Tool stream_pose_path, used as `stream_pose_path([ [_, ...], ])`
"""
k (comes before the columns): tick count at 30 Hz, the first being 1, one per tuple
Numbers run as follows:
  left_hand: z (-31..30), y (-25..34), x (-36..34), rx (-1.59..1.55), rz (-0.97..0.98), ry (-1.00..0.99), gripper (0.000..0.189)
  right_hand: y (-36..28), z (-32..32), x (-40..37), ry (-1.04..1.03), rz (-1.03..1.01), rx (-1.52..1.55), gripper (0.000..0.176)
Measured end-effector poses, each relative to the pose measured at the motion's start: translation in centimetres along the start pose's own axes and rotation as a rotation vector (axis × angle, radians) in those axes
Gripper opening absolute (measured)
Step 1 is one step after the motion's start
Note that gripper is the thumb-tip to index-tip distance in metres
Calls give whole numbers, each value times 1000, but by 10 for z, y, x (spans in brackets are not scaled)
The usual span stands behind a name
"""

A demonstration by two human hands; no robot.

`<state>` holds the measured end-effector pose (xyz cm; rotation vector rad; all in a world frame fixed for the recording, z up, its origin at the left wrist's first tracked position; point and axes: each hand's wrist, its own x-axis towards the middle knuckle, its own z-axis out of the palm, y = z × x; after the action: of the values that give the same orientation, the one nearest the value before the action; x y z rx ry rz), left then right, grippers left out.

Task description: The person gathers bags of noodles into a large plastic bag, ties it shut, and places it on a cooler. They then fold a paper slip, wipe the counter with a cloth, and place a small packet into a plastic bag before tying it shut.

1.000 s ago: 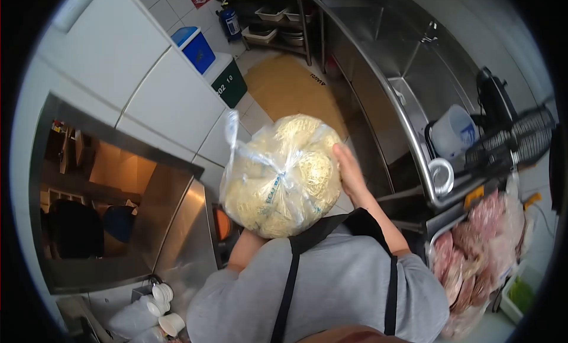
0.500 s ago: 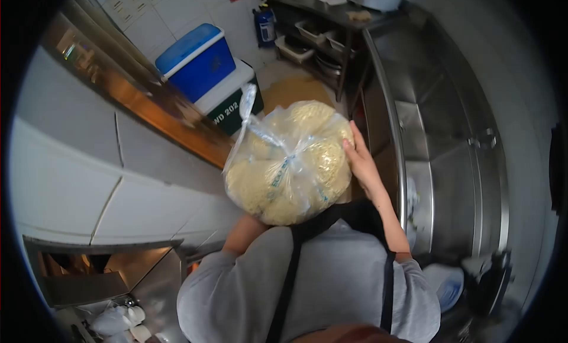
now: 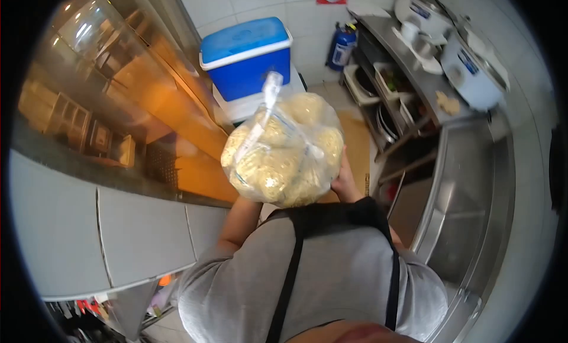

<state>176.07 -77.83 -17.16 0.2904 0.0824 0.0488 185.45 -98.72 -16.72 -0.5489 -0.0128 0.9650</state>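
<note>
A large clear plastic bag of noodles [image 3: 266,162] is held up in front of my chest. Pale yellow noodle bundles fill it, and its twisted, tied top sticks up at the far left side. My right hand [image 3: 348,180] is closed against the bag's right side, with part of its fingers behind the plastic. From the left, my left forearm [image 3: 239,221] reaches under the bag. My left hand itself is hidden there, supporting the load from below.
Ahead stands a blue cooler box [image 3: 248,62] on a white-lidded box. A fire extinguisher [image 3: 342,47] is by the tiled wall. Rice cookers [image 3: 473,71] sit on a steel shelf table at right, beside a steel sink [image 3: 461,224]. Glass [image 3: 118,94] lines the left.
My view has turned right and moved forward, bringing the rice cookers and glass further into sight. The bag stays in my hands and has tilted slightly.
</note>
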Motion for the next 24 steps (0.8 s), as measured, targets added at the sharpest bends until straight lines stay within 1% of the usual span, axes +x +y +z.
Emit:
stream_pose_path([
  [2,0,26,27,14,63,2,66,-28,-10,49,-41,-219,-155,61],
  [3,-2,32,18,16,80,-2,66,-27,-18,53,-16,-157,-15,58],
  [4,-4,40,16,19,99,-1,67,-28,-28,61,-26,-136,-39,58],
  [6,-5,55,23,42,145,75,67,-44,-47,104,-21,-91,-40,54],
  [7,-6,61,37,28,186,215,67,-53,-50,132,-46,-74,-32,54],
  [8,-14,67,49,65,246,300,60,-62,-53,155,15,-27,-81,53],
  [9,-29,74,63,46,305,339,56,-68,-54,185,76,18,-140,52],
  [10,-39,79,73,30,379,367,52,-74,-48,212,33,36,-152,52],
  [11,-44,92,84,28,420,377,52,-76,-40,239,-15,45,-145,51],
  [13,-53,124,109,24,458,364,50,-81,-28,298,-59,97,-143,51],
  [14,-46,134,126,18,477,353,49,-86,-24,333,-95,221,-84,51],
  [15,-36,150,146,45,526,490,50,-95,-15,375,-140,338,-31,52],
  [16,-29,172,170,38,573,480,50,-102,-4,422,-174,361,-55,52],
  [18,-21,216,194,139,598,495,52,-99,17,497,-288,310,-98,52],
  [19,-10,238,213,131,672,521,48,-107,47,529,-267,310,-131,53],
  [20,-11,261,230,127,699,536,48,-112,72,555,-229,315,-164,53],
  [22,-19,313,262,171,838,612,47,-113,108,623,-329,292,-219,56],
  [24,-30,347,280,210,940,605,47,-112,133,673,-417,274,-276,59],
])
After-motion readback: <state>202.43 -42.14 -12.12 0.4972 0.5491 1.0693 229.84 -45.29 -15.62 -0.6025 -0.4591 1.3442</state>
